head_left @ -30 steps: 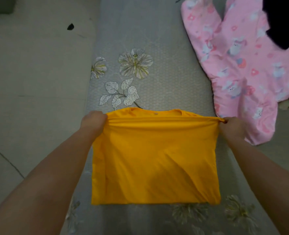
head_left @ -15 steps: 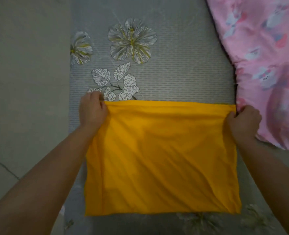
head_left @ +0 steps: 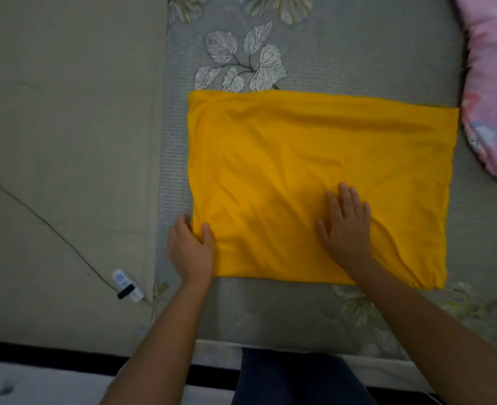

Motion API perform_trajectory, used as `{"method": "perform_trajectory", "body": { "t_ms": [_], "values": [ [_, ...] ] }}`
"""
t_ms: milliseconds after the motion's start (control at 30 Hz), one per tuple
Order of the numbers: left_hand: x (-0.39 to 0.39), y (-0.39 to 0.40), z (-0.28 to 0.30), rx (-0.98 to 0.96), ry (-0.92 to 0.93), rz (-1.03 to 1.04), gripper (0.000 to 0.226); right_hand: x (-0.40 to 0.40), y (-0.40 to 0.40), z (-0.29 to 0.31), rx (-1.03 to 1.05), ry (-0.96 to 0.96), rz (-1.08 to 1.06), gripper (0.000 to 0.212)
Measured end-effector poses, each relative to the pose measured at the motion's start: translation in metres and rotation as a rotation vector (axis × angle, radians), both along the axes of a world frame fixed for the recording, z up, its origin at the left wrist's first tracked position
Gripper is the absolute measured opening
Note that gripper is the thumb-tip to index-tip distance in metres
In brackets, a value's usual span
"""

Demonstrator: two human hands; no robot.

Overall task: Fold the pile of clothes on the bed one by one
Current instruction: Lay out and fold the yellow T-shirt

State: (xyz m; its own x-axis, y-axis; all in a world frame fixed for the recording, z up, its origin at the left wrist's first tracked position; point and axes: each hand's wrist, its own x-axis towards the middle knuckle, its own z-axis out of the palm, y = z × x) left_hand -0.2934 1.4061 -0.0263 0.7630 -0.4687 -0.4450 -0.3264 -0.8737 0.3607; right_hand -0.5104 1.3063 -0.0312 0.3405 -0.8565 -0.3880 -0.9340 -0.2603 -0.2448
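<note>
Left hand [head_left: 191,249] at 7 o'clock, pinching the left edge of the folded yellow shirt [head_left: 314,171] between thumb and curled fingers. Right hand [head_left: 347,226] flat on the cloth at 5 o'clock, fingers straight and slightly spread, pressing down. Shirt lying as a wrinkled rectangle at centre on the grey floral mattress [head_left: 343,54]. Pink printed garment [head_left: 492,83] at 2 o'clock, just beside the shirt's right edge. White remote [head_left: 127,285] on the floor at 8 o'clock.
</note>
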Motion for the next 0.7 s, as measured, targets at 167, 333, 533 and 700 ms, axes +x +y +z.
{"method": "perform_trajectory", "body": {
  "t_ms": [167,333,533,700],
  "values": [
    [-0.016,0.057,0.008,0.03,0.031,0.059,0.033,-0.008,0.036,0.004,0.028,0.017,0.081,0.057],
    [-0.028,0.079,0.011,0.019,0.062,0.203,0.025,-0.009,0.072,0.005,0.073,0.015,0.198,0.055],
    [-0.003,0.082,0.009,-0.16,0.212,0.48,0.022,-0.003,0.079,0.002,0.037,0.009,0.146,0.052],
    [0.015,0.085,-0.003,0.027,0.147,0.408,0.025,-0.013,0.078,-0.006,0.006,0.013,0.179,0.052]
  ]
}}
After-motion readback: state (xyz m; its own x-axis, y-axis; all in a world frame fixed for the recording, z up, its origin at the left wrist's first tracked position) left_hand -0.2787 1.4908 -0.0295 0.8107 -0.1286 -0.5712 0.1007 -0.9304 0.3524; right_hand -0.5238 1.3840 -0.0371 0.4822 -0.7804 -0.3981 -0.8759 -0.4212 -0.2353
